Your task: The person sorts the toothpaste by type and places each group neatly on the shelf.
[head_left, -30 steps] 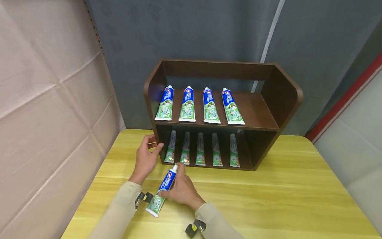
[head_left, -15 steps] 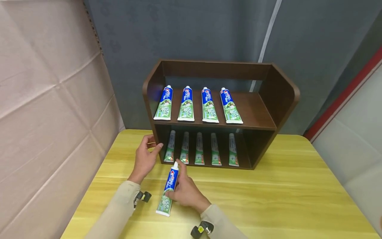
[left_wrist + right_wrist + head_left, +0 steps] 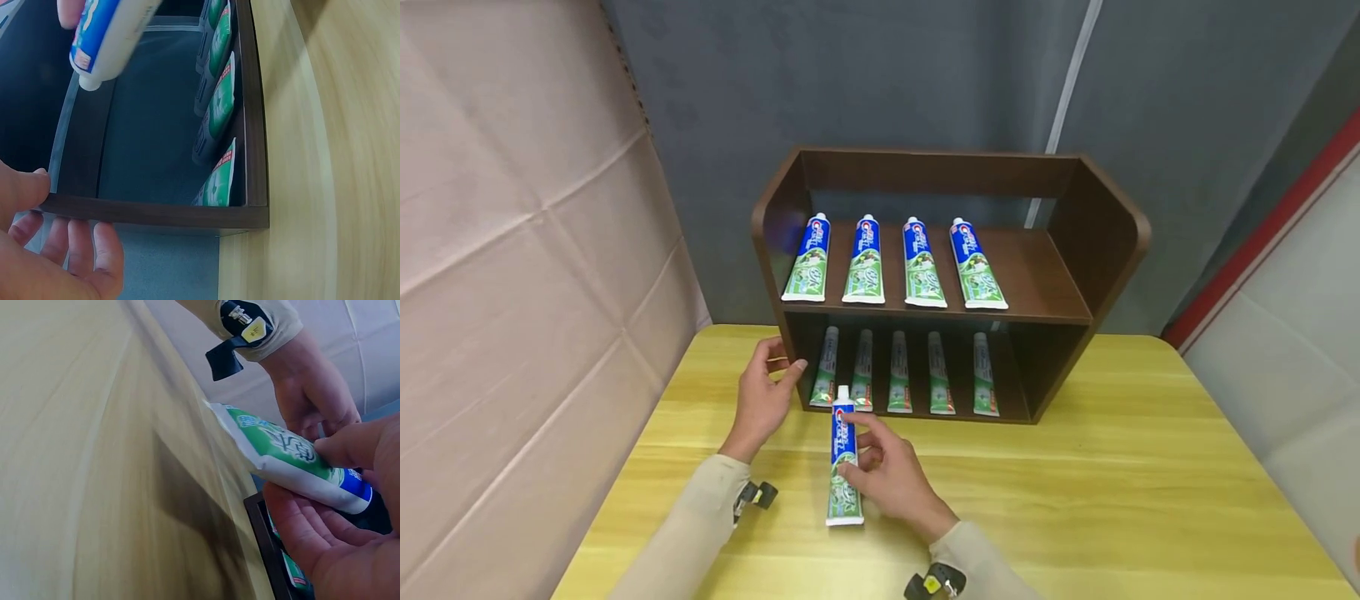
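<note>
My right hand pinches a blue and green toothpaste tube between thumb and fingers. The tube is in front of the brown shelf, white cap toward it; in the right wrist view it is off the table, over a shadow. My left hand grips the front edge of the shelf's left side panel, its thumb on one face and its fingers on the other. Several matching toothpaste tubes lie in a row on the upper level. Several grey and green toothpaste tubes line the lower level.
The shelf stands on a yellow wood-grain table. Behind it hangs a dark grey curtain. A pale, creased wall covering rises on the left, and a red strip edges the right side.
My right hand has carried the toothpaste tube up and to the right, toward the shelf. From a slant, the tube has swung nearly straight, cap forward. My left hand stays on the side panel.
</note>
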A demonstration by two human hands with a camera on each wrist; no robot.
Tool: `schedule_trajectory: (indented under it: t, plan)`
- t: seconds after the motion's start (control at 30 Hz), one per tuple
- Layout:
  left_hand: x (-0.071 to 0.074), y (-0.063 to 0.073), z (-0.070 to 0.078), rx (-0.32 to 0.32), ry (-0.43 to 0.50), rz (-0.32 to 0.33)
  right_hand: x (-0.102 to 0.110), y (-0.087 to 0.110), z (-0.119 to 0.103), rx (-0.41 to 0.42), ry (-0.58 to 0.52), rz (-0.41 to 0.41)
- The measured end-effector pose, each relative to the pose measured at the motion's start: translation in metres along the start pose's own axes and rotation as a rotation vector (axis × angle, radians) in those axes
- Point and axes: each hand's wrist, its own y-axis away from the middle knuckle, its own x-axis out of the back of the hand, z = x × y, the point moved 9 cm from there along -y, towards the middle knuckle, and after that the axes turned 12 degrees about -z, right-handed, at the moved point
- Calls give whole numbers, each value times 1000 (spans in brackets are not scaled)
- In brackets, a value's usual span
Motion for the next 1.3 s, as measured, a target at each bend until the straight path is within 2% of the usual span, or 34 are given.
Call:
schedule_trajectory:
  t: [0.3, 0.53, 0.77, 0.97, 1.3]
  plan:
    - [0, -1, 3, -23, -19, -4, 16, 12, -16, 62, 46, 33]
    - [1, -2, 4, -44, -7, -9, 29, 23, -28, 91, -6, 28]
    - [1, -1, 3, -37, -3, -5, 53, 40, -37, 95, -42, 59]
    - [1, 0, 2, -34, -7, -7, 72, 53, -48, 158, -51, 91]
    - [1, 2, -1, -17, 13, 3, 91, 72, -71, 236, 14, 94]
